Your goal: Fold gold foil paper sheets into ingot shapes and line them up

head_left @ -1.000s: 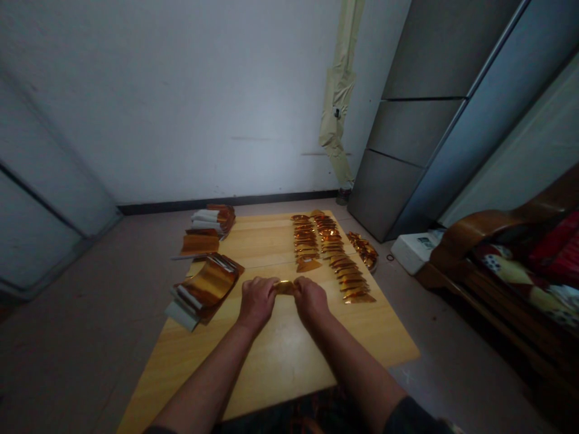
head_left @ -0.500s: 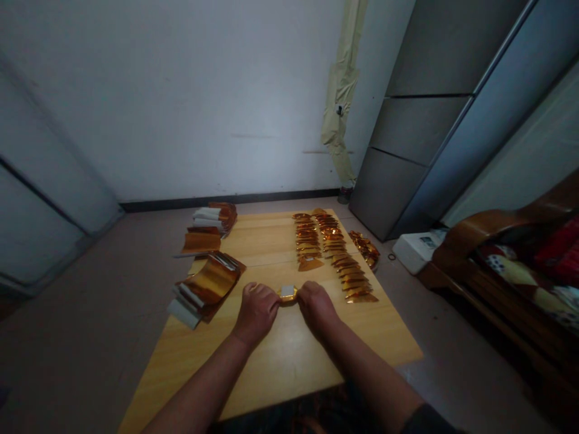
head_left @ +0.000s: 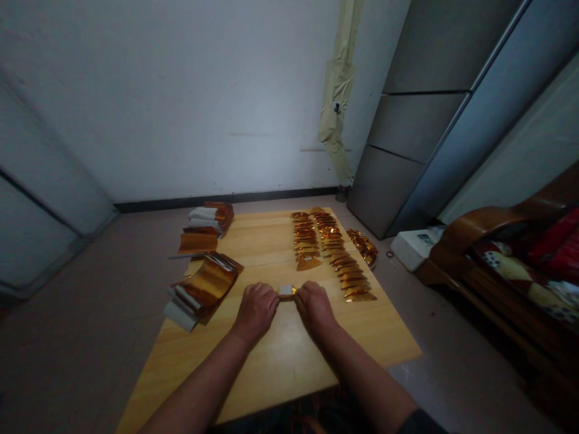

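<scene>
1. The person's left hand (head_left: pixel 257 307) has its fingers pinched on the left end of a small gold foil piece (head_left: pixel 286 290).
2. The right hand (head_left: pixel 315 306) grips the piece's right end with closed fingers.
3. The piece, a pale patch facing up, is between both hands, over the middle of the table (head_left: pixel 283 361).
4. Gold sheets (head_left: pixel 210 280) lie left; folded gold pieces (head_left: pixel 350 278) line the right.

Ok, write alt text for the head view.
Left hand and right hand pinch a small folded gold-and-white paper piece over a pale wooden table, curved gold paper sheets at left, rows of folded shiny gold pieces at right.
</scene>
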Available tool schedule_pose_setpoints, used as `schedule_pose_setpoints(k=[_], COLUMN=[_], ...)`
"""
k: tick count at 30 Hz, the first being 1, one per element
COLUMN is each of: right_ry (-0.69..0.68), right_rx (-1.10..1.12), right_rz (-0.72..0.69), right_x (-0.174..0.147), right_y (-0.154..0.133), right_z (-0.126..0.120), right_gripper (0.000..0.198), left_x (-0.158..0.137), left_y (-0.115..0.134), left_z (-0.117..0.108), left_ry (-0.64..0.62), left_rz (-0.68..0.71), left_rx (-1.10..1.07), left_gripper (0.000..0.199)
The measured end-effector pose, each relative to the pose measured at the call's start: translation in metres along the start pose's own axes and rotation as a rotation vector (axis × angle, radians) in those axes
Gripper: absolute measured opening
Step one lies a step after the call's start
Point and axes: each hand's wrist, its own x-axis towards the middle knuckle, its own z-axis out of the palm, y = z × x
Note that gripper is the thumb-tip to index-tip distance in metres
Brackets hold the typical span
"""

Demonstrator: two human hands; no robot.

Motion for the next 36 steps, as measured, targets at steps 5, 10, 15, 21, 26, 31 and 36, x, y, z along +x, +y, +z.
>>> schedule_pose_setpoints(k=[5, 10, 15, 21, 26, 31, 36], right_ry=[-0.010, -0.072, -0.109, -0.138, -0.184, -0.216, -0.239], right_rx=[0.022, 0.000, -0.018, -0.006, -0.016, -0.049, -0.094], right_rz=[0.136, 0.195, 0.216, 0.253, 0.267, 0.252, 0.204], right_x=[0.005, 0.012, 0.016, 0.019, 0.023, 0.025, 0.025], right_y=[-0.006, -0.009, -0.009, -0.010, -0.008, -0.007, -0.005], right_z=[-0.001, -0.004, -0.008, -0.010, -0.011, -0.014, -0.019], right_gripper=[0.022, 0.022, 0.020, 0.021, 0.024, 0.030, 0.034], left_x=[0.009, 0.018, 0.022, 0.026, 0.027, 0.027, 0.027], left_y=[0.005, 0.012, 0.014, 0.016, 0.017, 0.015, 0.016], left_z=[0.000, -0.005, -0.009, -0.011, -0.011, -0.008, -0.007], left_ry=[-0.049, -0.137, -0.203, -0.240, -0.245, -0.231, -0.211], left_rz=[-0.122, -0.225, -0.265, -0.307, -0.342, -0.331, -0.313], left_rx=[0.048, 0.107, 0.126, 0.146, 0.157, 0.170, 0.191], left_gripper=[0.023, 0.023, 0.027, 0.029, 0.029, 0.029, 0.027])
